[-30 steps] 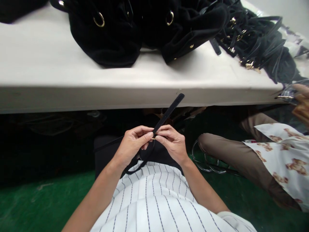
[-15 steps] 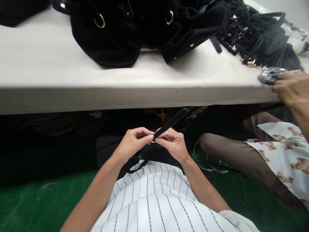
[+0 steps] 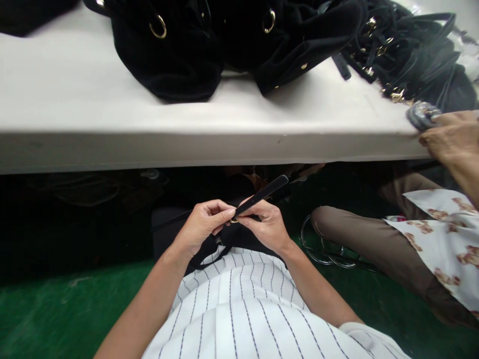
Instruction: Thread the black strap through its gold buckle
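Above my lap, both hands pinch a narrow black strap [image 3: 264,193] near a small gold-coloured buckle [image 3: 234,220]. My left hand [image 3: 204,223] is closed, thumb and fingertips pressed on the strap beside the buckle. From the other side my right hand [image 3: 266,222] is closed too, its thumb and forefinger at the same spot. One rounded strap end sticks out up and to the right past my right fingers. Another length of the strap loops down across my lap. My fingers partly hide the buckle.
Black bags [image 3: 168,60] with gold rings lie on the pale table [image 3: 112,117] ahead. A heap of black straps [image 3: 407,60] with gold hardware lies at the far right. Beside it a co-worker's hand [image 3: 454,137] holds a clear-wrapped bundle [image 3: 422,115]. That person sits to my right.
The strap's free end has dipped slightly and shifted a little left. Both my hands keep their hold at the buckle. The camera view has shifted slightly.
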A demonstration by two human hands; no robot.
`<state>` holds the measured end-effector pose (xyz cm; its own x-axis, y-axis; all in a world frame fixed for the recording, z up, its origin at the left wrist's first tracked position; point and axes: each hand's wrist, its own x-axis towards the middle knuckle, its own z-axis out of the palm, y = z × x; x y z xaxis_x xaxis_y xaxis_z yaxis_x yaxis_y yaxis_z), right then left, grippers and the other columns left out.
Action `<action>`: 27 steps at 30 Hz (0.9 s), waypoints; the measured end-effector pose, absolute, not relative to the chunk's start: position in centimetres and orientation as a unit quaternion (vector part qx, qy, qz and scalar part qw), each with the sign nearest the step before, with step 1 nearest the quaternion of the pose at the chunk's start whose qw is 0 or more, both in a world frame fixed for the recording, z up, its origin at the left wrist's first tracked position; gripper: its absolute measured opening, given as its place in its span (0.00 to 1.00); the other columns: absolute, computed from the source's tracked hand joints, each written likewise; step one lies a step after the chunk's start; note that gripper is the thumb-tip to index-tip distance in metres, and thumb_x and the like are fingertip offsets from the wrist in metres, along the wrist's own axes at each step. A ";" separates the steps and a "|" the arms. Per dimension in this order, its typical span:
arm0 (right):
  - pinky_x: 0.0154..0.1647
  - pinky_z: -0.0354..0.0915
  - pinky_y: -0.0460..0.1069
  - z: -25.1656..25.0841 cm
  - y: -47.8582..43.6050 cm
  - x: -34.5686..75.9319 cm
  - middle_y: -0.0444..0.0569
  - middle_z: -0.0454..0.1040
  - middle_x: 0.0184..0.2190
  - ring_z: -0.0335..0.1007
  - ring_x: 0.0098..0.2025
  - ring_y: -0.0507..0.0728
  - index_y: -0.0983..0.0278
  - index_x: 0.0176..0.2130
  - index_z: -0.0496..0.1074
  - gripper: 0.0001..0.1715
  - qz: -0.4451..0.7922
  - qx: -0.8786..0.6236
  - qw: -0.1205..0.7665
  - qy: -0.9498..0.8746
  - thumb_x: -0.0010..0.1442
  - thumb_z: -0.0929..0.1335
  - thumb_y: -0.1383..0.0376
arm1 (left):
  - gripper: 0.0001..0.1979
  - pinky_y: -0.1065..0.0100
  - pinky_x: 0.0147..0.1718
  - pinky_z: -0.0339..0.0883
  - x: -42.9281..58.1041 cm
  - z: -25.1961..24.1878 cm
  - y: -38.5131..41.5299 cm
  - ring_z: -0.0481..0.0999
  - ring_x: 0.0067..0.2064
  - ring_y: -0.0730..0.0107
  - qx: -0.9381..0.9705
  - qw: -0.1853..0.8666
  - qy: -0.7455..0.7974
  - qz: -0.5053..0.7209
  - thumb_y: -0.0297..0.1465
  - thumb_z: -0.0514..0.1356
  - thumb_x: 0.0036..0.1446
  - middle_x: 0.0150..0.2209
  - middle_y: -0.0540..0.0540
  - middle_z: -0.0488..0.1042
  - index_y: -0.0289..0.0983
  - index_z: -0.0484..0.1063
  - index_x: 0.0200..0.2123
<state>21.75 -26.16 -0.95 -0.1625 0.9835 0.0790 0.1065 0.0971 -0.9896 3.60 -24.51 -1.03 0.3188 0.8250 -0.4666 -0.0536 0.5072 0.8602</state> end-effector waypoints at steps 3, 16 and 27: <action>0.40 0.71 0.51 -1.3 -26.0 21.7 0.47 0.77 0.33 0.74 0.37 0.56 0.60 0.30 0.81 0.05 0.568 -0.458 0.451 -0.514 0.52 0.77 0.62 | 0.13 0.79 0.16 0.50 3.8 -1.0 -24.7 0.62 0.21 0.83 0.336 0.736 0.498 0.313 0.39 0.70 0.48 0.23 0.52 0.70 0.34 0.75 0.29; 0.39 0.73 0.50 -2.1 -26.3 21.9 0.45 0.78 0.29 0.75 0.32 0.55 0.64 0.29 0.80 0.11 0.673 -0.447 0.442 -0.389 0.44 0.80 0.62 | 0.14 0.78 0.15 0.51 4.0 -1.0 -25.0 0.61 0.18 0.84 0.369 0.729 0.491 0.301 0.39 0.69 0.50 0.23 0.51 0.72 0.34 0.76 0.31; 0.36 0.72 0.51 -2.3 -26.3 21.9 0.47 0.77 0.31 0.74 0.34 0.56 0.60 0.29 0.82 0.05 0.604 -0.421 0.468 -0.489 0.49 0.79 0.64 | 0.13 0.78 0.16 0.52 3.9 -0.9 -25.4 0.61 0.19 0.84 0.385 0.716 0.499 0.302 0.39 0.68 0.51 0.23 0.52 0.70 0.34 0.76 0.30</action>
<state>21.93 -26.28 -2.25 -0.2070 0.9770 -0.0509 -0.1525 -0.0836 -0.9848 3.93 -25.40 -0.90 0.3210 0.8154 -0.4818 -0.0481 0.5220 0.8516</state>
